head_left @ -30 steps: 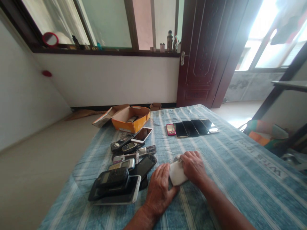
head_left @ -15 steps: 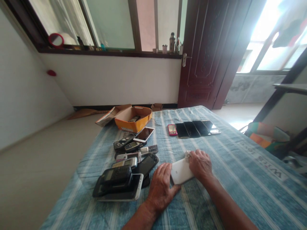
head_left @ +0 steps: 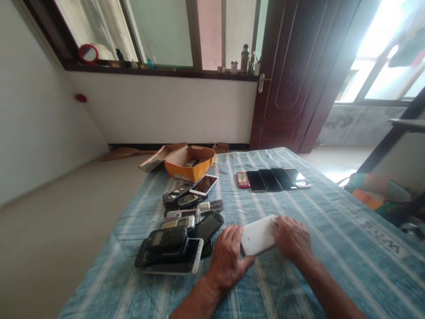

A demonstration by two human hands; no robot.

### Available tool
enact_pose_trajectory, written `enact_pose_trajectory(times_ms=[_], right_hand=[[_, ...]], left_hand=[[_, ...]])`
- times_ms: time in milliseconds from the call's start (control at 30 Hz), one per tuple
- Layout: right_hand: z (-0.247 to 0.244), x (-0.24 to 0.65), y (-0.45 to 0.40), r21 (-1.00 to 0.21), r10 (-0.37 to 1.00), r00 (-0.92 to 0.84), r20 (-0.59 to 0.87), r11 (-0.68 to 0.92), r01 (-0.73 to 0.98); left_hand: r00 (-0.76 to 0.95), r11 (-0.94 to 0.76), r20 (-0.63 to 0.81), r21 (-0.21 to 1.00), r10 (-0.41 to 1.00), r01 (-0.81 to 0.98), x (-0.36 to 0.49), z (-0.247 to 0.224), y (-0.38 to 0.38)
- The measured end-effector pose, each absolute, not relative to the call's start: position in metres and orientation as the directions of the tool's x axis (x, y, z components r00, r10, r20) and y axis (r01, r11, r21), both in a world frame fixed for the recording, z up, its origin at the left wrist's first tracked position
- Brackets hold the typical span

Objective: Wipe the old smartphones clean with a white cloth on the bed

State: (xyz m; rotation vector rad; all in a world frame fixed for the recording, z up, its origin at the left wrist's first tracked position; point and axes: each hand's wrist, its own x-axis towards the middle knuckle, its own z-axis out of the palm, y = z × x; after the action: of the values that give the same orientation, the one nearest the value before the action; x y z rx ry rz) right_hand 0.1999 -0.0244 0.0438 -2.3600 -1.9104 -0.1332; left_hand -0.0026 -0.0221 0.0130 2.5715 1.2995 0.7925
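A white phone [head_left: 258, 235] lies back side up on the striped blue cloth [head_left: 265, 292]. My left hand [head_left: 228, 254] grips its left edge, thumb along the near side and fingers at the far side. At the phone's right end, my right hand [head_left: 292, 237] is closed with fingertips on a small whitish crumpled bit [head_left: 273, 220], too small to name. Left of my hands is a pile of several old phones, with a black one [head_left: 168, 239] on top of a white-edged phone [head_left: 196, 261].
An open orange box [head_left: 191, 170] with something dark inside stands at the table's far left. Farther right, a pink phone [head_left: 243, 180] lies beside a row of several dark phones [head_left: 269, 180]. Behind are a wall and a dark red door [head_left: 288, 88].
My right hand has moved right, from over the white phone's end to its edge, uncovering more of the phone. The whole view has shifted slightly.
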Motion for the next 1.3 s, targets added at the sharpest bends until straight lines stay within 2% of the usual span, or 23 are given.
enact_pose_trajectory(times_ms=[333,633,800,900,1100,1300], right_hand=[[0.047,0.194,0.005,-0.009,0.978,0.174,0.116,-0.174,0.985],[0.050,0.210,-0.029,-0.004,0.981,0.187,0.043,-0.187,0.982],[0.052,0.211,-0.046,-0.056,0.972,0.233,0.021,-0.231,0.971],[0.050,0.210,-0.050,-0.060,0.972,0.220,0.075,-0.216,0.975],[0.040,0.214,-0.043,-0.030,0.940,0.165,0.298,-0.163,0.986],[0.016,0.194,-0.046,-0.107,0.944,0.009,0.330,0.028,0.994]], left_hand=[[0.490,-0.610,0.369,0.385,0.790,0.693,-0.003,0.014,-0.021],[0.475,-0.597,0.369,0.391,0.799,0.701,-0.001,0.016,-0.022],[0.478,-0.588,0.347,0.402,0.807,0.701,0.001,0.020,-0.021],[0.480,-0.586,0.339,0.408,0.809,0.700,0.002,0.021,-0.021],[0.477,-0.591,0.353,0.416,0.805,0.691,0.001,0.019,-0.021],[0.465,-0.585,0.356,0.451,0.811,0.674,0.001,0.017,-0.021]])
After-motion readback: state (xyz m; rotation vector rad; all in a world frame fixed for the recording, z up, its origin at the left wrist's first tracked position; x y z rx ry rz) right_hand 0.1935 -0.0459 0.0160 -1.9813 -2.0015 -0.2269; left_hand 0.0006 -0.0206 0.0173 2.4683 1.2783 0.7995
